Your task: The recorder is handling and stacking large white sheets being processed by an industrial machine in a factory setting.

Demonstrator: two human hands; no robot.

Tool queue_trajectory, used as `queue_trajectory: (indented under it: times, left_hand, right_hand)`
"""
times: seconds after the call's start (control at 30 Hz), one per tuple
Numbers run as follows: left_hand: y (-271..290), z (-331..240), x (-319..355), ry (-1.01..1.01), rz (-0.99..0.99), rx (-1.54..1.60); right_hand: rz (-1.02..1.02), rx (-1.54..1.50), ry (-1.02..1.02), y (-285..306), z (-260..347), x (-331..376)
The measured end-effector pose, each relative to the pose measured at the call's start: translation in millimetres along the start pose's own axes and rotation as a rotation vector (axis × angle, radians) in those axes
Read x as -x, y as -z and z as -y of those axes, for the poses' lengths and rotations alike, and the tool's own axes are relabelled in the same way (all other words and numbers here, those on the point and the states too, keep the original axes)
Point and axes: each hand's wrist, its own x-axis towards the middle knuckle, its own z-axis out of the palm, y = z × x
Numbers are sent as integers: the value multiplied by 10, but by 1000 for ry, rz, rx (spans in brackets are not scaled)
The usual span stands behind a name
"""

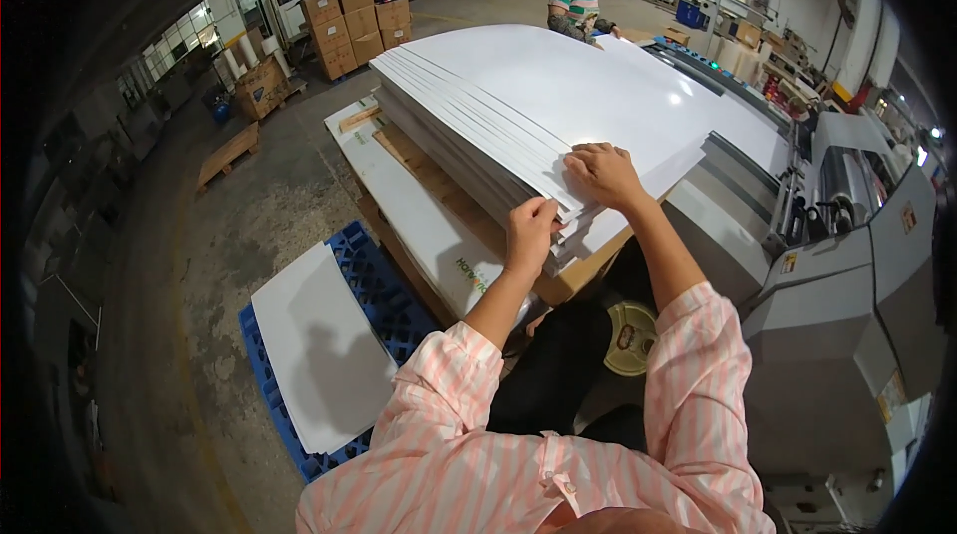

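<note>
Your left hand [533, 229] pinches the sheets [588, 75] at their near corner, your right hand [603, 175] rests atop, grip unclear; uneven pressure could skew or crease them.

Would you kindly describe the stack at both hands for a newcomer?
Left of the grey machine stands a stack of white sheets. The left hand and right hand touch its near corner. It is taller than the pile on the blue pallet.
</note>
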Motion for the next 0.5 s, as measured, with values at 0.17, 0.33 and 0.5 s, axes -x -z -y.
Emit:
queue_trajectory:
  times: [0.17, 0.33, 0.5]
  left_hand:
    - [3, -28, 33, -8, -16, -96]
    - [-35, -39, 50, 15, -23, -7]
    - [41, -29, 78, -22, -2, -16]
  right_hand:
    - [52, -150, -44, 46, 29, 32]
    - [56, -24, -111, 9, 83, 179]
    - [-135, -231, -7, -71, 72, 327]
